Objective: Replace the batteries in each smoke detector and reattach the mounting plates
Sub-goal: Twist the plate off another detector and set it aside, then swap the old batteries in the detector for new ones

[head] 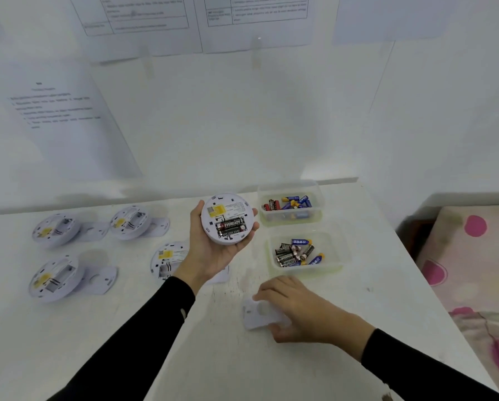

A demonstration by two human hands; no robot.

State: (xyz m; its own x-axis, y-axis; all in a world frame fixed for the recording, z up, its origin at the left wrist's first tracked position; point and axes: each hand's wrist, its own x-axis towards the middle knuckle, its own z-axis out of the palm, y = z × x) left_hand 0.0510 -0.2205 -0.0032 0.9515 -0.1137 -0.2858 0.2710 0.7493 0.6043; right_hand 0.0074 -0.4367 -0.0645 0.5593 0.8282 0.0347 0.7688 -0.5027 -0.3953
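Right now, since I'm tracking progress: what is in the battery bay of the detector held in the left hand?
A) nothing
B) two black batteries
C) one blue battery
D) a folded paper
B: the smoke detector in the left hand shows two black batteries side by side in its bay.

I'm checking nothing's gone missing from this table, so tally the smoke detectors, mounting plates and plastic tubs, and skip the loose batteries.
Smoke detectors: 5, one held in the left hand
Mounting plates: 5, one gripped by the right hand, one partly hidden behind the left wrist
Plastic tubs: 2
Total: 12
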